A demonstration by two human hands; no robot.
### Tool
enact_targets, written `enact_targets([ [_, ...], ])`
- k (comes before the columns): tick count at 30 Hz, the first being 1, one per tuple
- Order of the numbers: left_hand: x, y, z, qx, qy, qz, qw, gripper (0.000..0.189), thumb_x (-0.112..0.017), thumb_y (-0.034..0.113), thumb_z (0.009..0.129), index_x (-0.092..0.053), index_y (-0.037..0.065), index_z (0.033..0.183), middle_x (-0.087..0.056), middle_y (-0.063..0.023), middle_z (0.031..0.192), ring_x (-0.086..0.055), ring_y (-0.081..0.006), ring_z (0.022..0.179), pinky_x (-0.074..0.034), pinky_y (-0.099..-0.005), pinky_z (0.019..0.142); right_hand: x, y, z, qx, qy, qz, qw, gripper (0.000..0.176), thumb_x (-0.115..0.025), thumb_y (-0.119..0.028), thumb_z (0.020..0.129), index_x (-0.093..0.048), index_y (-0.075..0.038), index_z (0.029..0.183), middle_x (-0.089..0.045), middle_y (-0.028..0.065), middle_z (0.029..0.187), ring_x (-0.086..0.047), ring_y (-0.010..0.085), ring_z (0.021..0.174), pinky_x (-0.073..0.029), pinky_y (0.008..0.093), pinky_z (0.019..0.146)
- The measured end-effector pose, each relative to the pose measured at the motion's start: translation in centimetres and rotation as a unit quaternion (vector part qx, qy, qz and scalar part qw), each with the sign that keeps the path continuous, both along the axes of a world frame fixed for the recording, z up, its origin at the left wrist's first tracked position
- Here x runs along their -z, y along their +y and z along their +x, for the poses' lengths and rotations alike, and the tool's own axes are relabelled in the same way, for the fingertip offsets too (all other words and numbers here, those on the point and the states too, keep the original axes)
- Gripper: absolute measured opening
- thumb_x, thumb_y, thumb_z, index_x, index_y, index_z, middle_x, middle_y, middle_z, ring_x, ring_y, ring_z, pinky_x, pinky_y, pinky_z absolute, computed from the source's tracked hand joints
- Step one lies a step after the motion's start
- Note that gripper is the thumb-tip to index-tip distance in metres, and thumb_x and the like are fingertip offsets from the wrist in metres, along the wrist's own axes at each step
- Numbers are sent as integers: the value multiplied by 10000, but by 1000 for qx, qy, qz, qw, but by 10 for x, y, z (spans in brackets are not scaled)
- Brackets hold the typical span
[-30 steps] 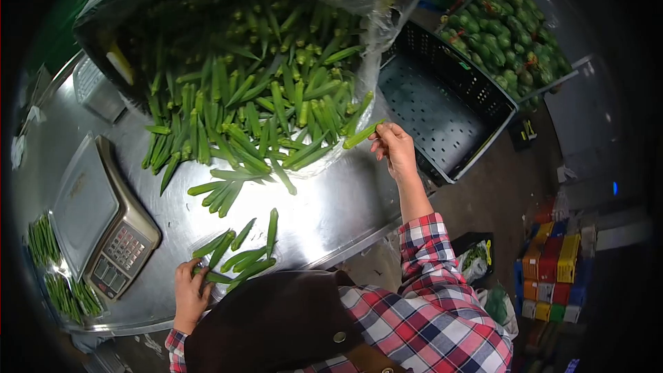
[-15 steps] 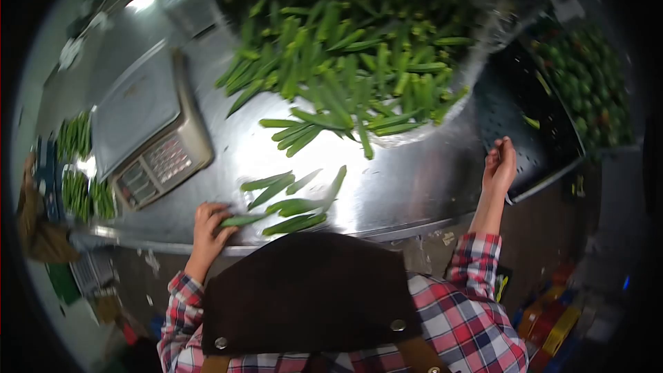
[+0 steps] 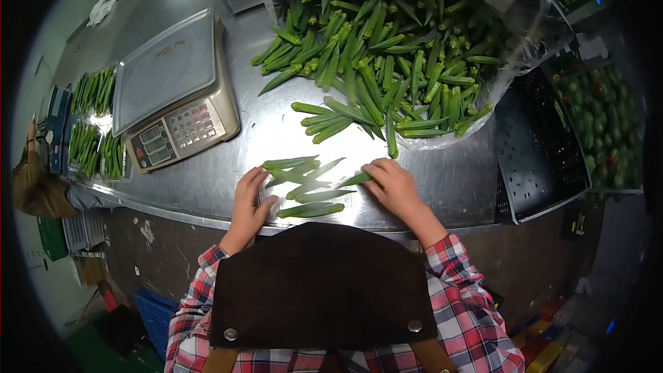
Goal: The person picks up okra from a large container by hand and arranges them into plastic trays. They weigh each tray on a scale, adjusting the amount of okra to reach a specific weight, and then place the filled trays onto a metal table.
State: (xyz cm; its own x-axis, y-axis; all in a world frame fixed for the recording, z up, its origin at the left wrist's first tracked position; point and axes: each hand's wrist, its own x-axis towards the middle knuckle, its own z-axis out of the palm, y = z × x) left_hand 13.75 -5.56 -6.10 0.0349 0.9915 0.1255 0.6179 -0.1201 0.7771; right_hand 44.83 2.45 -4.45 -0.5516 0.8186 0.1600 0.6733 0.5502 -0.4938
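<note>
so, left hand (image 3: 247, 206) spread, right hand (image 3: 396, 188) pinched on okra (image 3: 355, 179), scale panel (image 3: 173, 134) illegible

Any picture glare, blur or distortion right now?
Head view: glare bleaches the metal table around the loose okra; head view again: the table's front edge bows and the corners go black; head view, far right: the green produce looks dim and soft.

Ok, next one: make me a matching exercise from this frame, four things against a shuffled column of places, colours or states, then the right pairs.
1. Scale
2. Black crate
3. Right hand
4. Apron

A. Touching one okra pod
B. Left of the okra pile in the picture
C. Dark brown, over a plaid shirt
D. Right of that pile in the picture

Pairs: 1-B, 2-D, 3-A, 4-C
</note>
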Motion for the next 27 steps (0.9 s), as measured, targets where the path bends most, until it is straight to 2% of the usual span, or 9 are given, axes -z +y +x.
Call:
enact_targets([
  [4,7,-3,0,-25,-25,2,999,540,-619,157,752,-431,7,1236,-399,-187,1293,-364,-357,1211,-287,-417,1021,-21,-11,-46,-110,-39,-47,992,302,-669,-252,731,-585,-119,989,-571,75,825,-600,266,696,-504,364,582],
  [6,-5,-2,3,14,49,36,998,579,-623,207,745,-418,5,1247,-388,-191,1306,-349,-375,1219,-270,-431,1030,-20,-3,-59,-85,5,-49,995,316,-648,-266,748,-564,-112,1011,-566,89,845,-598,295,709,-498,395,585],
  [7,-3,-2,4,44,85,39,995,719,-692,334,685,-403,50,1279,-366,-187,1326,-318,-389,1240,-242,-493,1031,-7,12,-55,-32,10,-52,998,320,-638,-249,754,-556,-98,1025,-563,96,873,-597,307,721,-496,404,597],
  [9,-7,0,17,95,166,31,981,780,-718,393,651,-401,85,1294,-342,-182,1345,-301,-387,1255,-224,-533,1025,-8,51,-56,79,10,-7,997,334,-611,-192,761,-535,-62,1059,-552,115,953,-598,325,741,-493,412,617],
  [11,-1,3,23,141,252,26,957,871,-741,490,603,-389,145,1321,-308,-172,1371,-275,-374,1278,-199,-584,1013,-1,83,-60,81,-16,44,996,503,-625,-176,732,-468,-59,1195,-522,131,1036,-570,320,862,-479,409,708],
  [18,-7,8,15,127,212,-14,969,808,-729,427,652,-390,101,1310,-342,-138,1361,-313,-323,1271,-220,-530,1031,-2,118,-88,-70,-203,29,976,754,-667,-156,653,-352,-81,1335,-473,162,1165,-447,303,1077,-366,392,925],
  [21,-4,3,11,158,227,8,961,816,-738,407,645,-386,85,1307,-351,-129,1358,-326,-315,1266,-227,-512,1036,2,124,-84,-173,-117,43,977,751,-666,-195,668,-347,-90,1340,-473,169,1142,-440,322,1078,-345,401,943],
  [24,-16,6,14,151,208,-15,966,841,-745,414,628,-381,75,1307,-343,-136,1360,-309,-327,1274,-226,-513,1038,19,132,-87,-133,-51,112,983,685,-640,-207,693,-382,-96,1317,-481,182,1093,-438,337,1073,-335,410,947],
  [27,-17,5,13,131,203,-17,970,879,-752,417,614,-358,55,1313,-334,-150,1363,-293,-340,1281,-223,-515,1040,19,128,-98,-163,-128,68,976,746,-704,-144,589,-414,-89,1275,-476,172,1078,-440,319,1059,-338,406,950],
])
